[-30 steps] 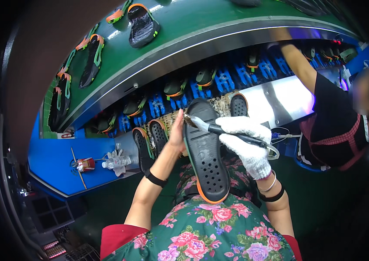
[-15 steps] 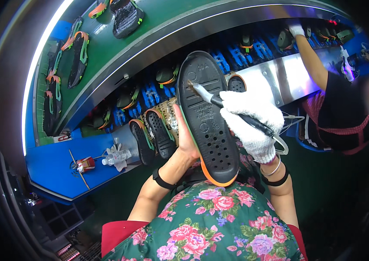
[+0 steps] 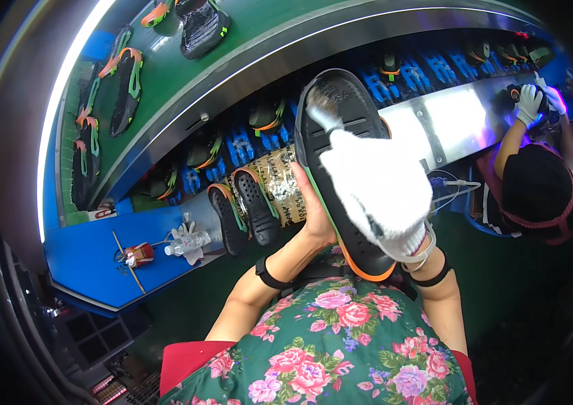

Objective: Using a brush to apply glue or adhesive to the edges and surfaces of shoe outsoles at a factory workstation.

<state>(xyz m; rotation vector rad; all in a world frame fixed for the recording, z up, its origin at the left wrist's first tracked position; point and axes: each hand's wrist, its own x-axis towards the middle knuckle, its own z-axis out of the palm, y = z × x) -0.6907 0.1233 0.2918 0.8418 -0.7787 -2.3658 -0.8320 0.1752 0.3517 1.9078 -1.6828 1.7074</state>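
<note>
My bare left hand (image 3: 315,214) grips a black shoe sole (image 3: 308,143) along its left edge, with the palm partly behind it. The sole stands tilted toward me, its ribbed underside showing and an orange and green rim along its side. In a white knit glove, my right hand (image 3: 382,183) is closed around a brush (image 3: 325,111). The bristles touch the sole near its far end and look smeared by motion. The glove covers most of the sole's near half and the brush's handle.
Two black perforated soles (image 3: 257,209) lean by a taped brown surface (image 3: 280,182). On the blue table (image 3: 91,260) lie a clear bottle (image 3: 188,244) and a red item (image 3: 139,254). Shoe parts ride the green belt (image 3: 259,23). A co-worker (image 3: 536,182) sits at right.
The brush has moved further up toward the sole's far end, and my right hand has turned over it. The sole shifted slightly right. The co-worker's arms have drawn back toward their body.
</note>
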